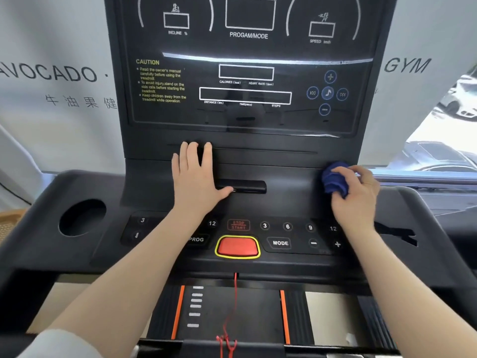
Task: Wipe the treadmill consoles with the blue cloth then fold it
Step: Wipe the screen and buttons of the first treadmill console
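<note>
On the right side of the treadmill console (258, 156), just below the display panel (247, 73), your right hand (357, 195) grips the blue cloth (334, 180) bunched into a wad, fingers curled round it w/ the cloth pressed vs. the dark sloped plastic. Balling it up like that gives you a firm pad to scrub with, prob. why it's not spread flat.

Your left hand (197, 177) lies flat on the console's left-centre, fingers straight & relaxed, holding nothing, thumb reaching toward the slot (245, 187) in the middle. It looks like a brace, so you can lean in w/o the wiping arm carrying your weight.

Near you sit the button row & the red stop button (237, 246), w/ the red safety cord (233, 306) hanging below. Cup holder (82, 217) is far left.

My read: you're mid-wipe; folding not yet begun. Mind the start/stop keys as you work nearer.
</note>
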The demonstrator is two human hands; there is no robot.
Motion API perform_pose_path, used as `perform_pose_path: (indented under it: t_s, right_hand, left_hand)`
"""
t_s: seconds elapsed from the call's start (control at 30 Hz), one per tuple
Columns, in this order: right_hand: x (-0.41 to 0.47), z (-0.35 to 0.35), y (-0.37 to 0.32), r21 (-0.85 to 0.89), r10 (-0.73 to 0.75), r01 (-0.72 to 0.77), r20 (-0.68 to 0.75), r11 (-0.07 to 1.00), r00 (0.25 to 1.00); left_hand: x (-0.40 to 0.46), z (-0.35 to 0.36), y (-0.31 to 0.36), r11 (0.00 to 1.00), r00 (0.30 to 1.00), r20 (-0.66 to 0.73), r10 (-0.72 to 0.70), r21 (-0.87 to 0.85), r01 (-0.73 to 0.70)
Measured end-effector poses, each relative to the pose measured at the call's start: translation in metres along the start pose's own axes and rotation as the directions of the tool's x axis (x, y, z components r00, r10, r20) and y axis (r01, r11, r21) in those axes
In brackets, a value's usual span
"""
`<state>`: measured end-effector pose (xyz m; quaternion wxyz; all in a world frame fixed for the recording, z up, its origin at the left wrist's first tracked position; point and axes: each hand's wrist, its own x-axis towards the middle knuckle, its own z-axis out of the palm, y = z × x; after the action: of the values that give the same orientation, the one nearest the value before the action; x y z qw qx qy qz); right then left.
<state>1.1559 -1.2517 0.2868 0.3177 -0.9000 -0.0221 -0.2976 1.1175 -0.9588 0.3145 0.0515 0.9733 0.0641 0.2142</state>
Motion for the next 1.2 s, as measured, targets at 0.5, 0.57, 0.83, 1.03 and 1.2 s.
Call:
perform_pose_path:
  t_s: [0.5, 0.57, 0.83, 1.03, 1.2]
  right_hand:
    - [-0.018, -0.005, -0.022, -0.094, -0.153, 0.184, 0.270, 0.978, 0.951]
    - [-0.022, 0.002, -0.038, -0.166, -0.076, 0.125, 0.274, 0.978, 0.959]
    - [-0.059, 0.051, -0.128, 0.100, -0.405, 0.410, 0.477, 0.907, 0.780]
    - [-0.047, 0.103, -0.199, 0.201, -0.527, 0.520, 0.584, 0.831, 0.617]
    - [-0.032, 0.142, -0.239, 0.264, -0.574, 0.520, 0.518, 0.812, 0.634]
  left_hand:
    - [0.004, -0.013, -0.002, 1.000, 0.998, 0.060, -0.009, 0.005, 0.008]
    - [0.004, -0.012, -0.008, 0.998, 0.999, 0.005, 0.035, -0.051, -0.035]
    - [-0.010, -0.025, -0.088, 0.896, 0.999, -0.022, -0.025, -0.445, 0.012]
    - [-0.030, -0.030, -0.161, 0.507, 0.885, 0.361, -0.294, -0.727, 0.464]
    - [-0.029, -0.017, -0.192, 0.286, 0.855, 0.502, -0.133, -0.806, 0.518]
